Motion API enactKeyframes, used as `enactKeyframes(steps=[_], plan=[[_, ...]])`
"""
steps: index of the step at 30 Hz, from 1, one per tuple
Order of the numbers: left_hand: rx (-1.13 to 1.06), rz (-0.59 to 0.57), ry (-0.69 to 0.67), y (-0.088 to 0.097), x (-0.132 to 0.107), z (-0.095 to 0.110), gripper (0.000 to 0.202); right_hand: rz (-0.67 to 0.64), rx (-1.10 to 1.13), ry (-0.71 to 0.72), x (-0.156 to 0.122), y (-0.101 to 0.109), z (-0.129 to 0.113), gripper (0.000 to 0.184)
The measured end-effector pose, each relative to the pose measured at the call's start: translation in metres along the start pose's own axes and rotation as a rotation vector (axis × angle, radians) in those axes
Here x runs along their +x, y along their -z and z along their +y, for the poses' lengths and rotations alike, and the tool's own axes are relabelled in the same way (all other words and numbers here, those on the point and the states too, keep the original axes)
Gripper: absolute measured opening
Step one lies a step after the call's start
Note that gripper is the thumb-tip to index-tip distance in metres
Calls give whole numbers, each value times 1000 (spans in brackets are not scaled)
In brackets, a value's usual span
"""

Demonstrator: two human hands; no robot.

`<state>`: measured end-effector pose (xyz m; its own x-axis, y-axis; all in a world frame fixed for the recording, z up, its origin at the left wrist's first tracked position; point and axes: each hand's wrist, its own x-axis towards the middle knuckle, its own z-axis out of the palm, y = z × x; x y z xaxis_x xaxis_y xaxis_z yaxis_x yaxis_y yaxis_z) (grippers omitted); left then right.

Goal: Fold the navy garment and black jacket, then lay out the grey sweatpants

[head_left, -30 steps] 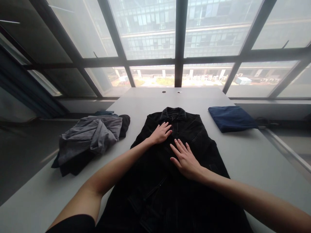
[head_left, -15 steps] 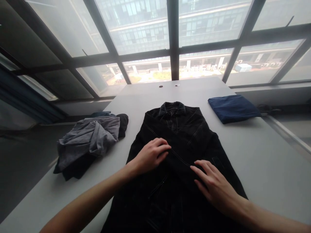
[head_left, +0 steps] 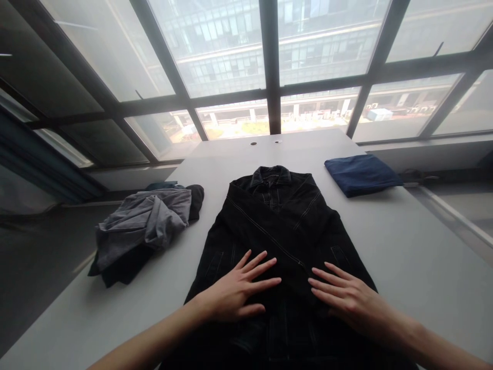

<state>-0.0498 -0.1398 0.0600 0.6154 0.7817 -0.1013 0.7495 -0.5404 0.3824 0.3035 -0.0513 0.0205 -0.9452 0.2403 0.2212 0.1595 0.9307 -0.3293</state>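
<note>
1. The left hand (head_left: pixel 234 288) lies flat and fully open on the lower front of a black denim jacket (head_left: pixel 277 226), fingers spread, holding nothing.
2. The right hand (head_left: pixel 350 298) rests open the same way on the jacket, across from the left (no fabric is pinched between its fingers).
3. The jacket lies spread on a white table (head_left: pixel 404 257), collar pointing away from the person, one sleeve (head_left: pixel 265 236) folded diagonally across its front.
4. A crumpled grey garment (head_left: pixel 142 221) sits near the jacket's left side; a folded navy cloth (head_left: pixel 362 174) lies farther off to the right.
</note>
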Motion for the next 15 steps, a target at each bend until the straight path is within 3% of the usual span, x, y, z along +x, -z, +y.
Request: enactKeyframes(steps=[3, 7, 9, 12, 15], plan=[[34, 78, 111, -13, -6, -3, 81, 43, -48, 45, -2, 4, -2, 53], [3, 388, 522, -26, -19, -11, 66, 91, -84, 52, -8, 19, -7, 55], [-48, 399, 659, -30, -24, -14, 55, 97, -73, 53, -10, 20, -8, 59], [-141, 334, 681, -31, -26, -15, 41, 70, -60, 65, -12, 15, -9, 66], [-259, 353, 656, -22, -25, -13, 30, 48, -82, 71, -12, 12, -9, 71]])
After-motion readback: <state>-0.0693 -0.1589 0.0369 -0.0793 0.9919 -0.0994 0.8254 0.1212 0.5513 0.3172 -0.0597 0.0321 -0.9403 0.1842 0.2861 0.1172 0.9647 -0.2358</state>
